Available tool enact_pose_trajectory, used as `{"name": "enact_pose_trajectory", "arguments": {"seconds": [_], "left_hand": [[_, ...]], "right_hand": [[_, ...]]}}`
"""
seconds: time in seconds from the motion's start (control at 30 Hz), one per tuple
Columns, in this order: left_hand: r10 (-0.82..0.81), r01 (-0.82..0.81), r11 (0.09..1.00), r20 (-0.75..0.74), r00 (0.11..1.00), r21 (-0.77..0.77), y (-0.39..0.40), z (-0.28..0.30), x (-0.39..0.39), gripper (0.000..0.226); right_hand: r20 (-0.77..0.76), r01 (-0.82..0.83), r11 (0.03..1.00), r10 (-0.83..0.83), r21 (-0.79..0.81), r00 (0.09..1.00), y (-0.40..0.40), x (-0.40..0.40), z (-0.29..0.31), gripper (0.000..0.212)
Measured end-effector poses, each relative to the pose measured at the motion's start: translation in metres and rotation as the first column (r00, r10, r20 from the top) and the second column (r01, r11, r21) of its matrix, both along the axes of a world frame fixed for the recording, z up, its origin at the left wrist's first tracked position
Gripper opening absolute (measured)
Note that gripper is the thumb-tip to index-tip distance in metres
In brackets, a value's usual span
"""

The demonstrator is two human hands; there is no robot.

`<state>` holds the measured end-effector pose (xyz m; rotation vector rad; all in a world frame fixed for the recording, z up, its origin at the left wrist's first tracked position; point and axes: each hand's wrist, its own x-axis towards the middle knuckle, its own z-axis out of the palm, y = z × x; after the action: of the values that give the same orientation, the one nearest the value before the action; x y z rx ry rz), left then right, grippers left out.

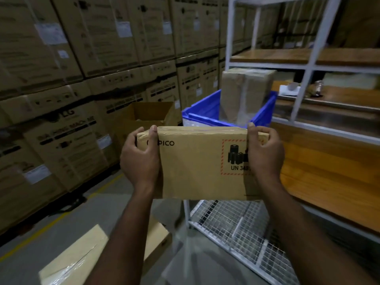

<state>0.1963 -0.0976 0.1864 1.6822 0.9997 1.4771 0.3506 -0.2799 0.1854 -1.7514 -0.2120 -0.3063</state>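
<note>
Evenly, left hand (139, 159) and right hand (265, 155) hold the cardboard box (197, 163) — grips curled round its ends.

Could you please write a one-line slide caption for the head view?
Left hand and right hand grip a PICO-marked cardboard box near a wire-mesh cart.

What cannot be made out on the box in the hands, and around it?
Head view:
PICO box, end of the UN number: covered by the right hand.
Mark before PICO: partly behind the left hand.
Blue bin, its bottom: hidden behind the box.
White labels on stacked cartons: blurred, too small.
</note>
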Motion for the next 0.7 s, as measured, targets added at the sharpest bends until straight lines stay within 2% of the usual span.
{"name": "enact_pose_trajectory", "arguments": {"seconds": [0.13,0.37,0.57,0.7], "left_hand": [[-0.092,0.092,0.996,0.004,0.996,0.006,-0.051,0.002,0.031,0.051],[-0.219,0.219,0.976,-0.009,0.976,0.005,-0.142,-0.004,0.081,0.045],[-0.380,0.380,0.925,-0.039,0.924,-0.017,-0.195,-0.013,0.125,0.039],[-0.489,0.485,0.872,-0.083,0.869,-0.064,-0.211,-0.023,0.163,0.041]], "right_hand": [[-0.010,0.092,0.996,-0.092,-0.005,0.996,-0.067,0.012,0.005,0.048],[-0.019,0.223,0.975,-0.223,-0.001,0.975,-0.172,0.035,0.001,0.047],[-0.042,0.348,0.937,-0.346,0.039,0.937,-0.238,0.057,-0.007,0.040],[-0.061,0.384,0.923,-0.382,0.011,0.922,-0.261,0.081,-0.017,0.031]]}}
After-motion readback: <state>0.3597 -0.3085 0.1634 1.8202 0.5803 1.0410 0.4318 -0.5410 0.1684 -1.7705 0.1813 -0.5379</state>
